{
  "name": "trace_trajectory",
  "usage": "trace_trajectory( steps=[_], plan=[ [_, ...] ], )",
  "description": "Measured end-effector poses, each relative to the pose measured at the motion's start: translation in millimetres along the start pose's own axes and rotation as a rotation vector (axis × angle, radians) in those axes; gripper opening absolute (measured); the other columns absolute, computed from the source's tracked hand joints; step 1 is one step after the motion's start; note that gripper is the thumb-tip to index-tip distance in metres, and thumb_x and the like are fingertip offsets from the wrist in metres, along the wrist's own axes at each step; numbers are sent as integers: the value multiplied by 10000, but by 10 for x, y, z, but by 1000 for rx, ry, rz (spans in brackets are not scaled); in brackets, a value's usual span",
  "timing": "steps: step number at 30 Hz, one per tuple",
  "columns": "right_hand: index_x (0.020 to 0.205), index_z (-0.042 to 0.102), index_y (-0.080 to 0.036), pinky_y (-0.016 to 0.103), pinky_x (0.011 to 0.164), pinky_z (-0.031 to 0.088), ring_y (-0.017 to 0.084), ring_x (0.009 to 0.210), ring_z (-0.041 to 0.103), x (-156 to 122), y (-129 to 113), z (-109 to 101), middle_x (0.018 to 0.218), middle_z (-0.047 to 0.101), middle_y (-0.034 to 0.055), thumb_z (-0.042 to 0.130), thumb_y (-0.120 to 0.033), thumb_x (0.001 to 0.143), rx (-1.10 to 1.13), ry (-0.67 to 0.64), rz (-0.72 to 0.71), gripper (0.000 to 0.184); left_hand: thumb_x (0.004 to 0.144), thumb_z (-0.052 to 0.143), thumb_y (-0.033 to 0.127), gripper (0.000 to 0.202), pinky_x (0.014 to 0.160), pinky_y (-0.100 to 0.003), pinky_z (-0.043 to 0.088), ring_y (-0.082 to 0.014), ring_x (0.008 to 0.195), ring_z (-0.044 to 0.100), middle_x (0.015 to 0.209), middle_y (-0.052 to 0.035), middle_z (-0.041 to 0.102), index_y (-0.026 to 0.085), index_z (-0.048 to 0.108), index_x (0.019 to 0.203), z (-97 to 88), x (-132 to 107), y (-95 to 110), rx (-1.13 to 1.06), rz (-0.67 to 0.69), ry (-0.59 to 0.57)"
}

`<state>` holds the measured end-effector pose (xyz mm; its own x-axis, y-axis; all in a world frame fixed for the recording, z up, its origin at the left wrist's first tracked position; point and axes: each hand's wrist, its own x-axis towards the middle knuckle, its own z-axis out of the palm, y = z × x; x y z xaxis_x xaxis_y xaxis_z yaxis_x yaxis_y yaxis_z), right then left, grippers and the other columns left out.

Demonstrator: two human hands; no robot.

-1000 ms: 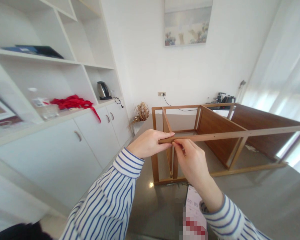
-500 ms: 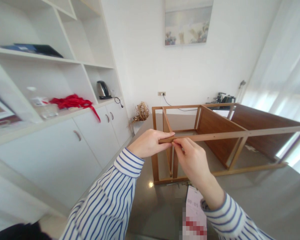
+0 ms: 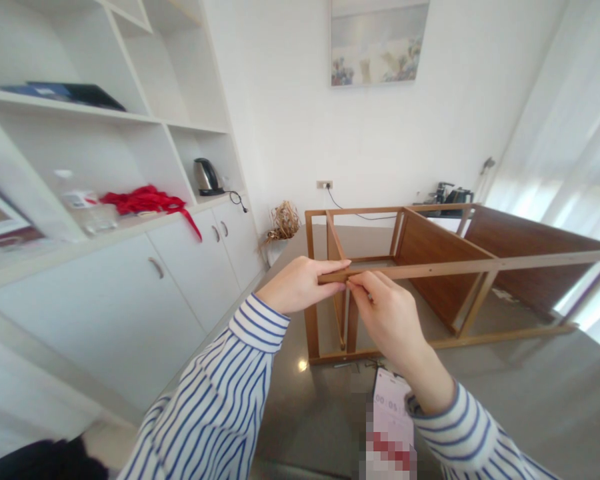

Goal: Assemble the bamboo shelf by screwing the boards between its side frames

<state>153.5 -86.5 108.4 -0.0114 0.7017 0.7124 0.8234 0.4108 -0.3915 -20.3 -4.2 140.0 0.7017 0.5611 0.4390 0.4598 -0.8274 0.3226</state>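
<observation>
A wooden shelf frame (image 3: pixel 443 271) lies on its side on the grey table (image 3: pixel 510 407), with brown boards across it. My left hand (image 3: pixel 300 283) is wrapped round the near upper rail at its left end, thumb below and fingers above. Just to the right, my right hand (image 3: pixel 387 310) pinches at the side of that rail, close to where a narrow shelf board (image 3: pixel 335 240) meets it. Whatever the right fingertips hold is too small and covered to make out. Below the hands, a thin metal piece and other small dark bits lie by the lower rail.
A phone (image 3: pixel 393 407) showing a timer lies on the table near me. White cabinets (image 3: pixel 180 280) with open shelves line the left, holding a kettle (image 3: pixel 207 177), a bottle and red cloth. A dried plant (image 3: pixel 283 222) stands past the table's left edge. Curtains hang at right.
Both hands keep their places on the rail, with the right fingers shifting only very slightly. The whole view has tilted a little.
</observation>
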Motion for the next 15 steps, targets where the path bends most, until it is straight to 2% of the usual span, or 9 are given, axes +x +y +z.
trace_trajectory(
  steps=[5,15],
  plan=[
    [868,637,-231,243,738,438,156,800,637,-11,-24,8,834,678,8,505,-231,906,12,3,25,138,841,577,391,462,870,-309,514,-218,1007,661,1163,-62,663,224,565,1272,5,2,-5,6,17,-5],
    [880,640,-231,248,740,433,156,815,641,14,-24,-13,858,688,7,503,-227,904,-29,-12,17,139,837,582,386,468,899,-311,505,-223,1067,633,1198,-58,643,225,562,1276,7,-2,0,7,14,-1]
  ],
)
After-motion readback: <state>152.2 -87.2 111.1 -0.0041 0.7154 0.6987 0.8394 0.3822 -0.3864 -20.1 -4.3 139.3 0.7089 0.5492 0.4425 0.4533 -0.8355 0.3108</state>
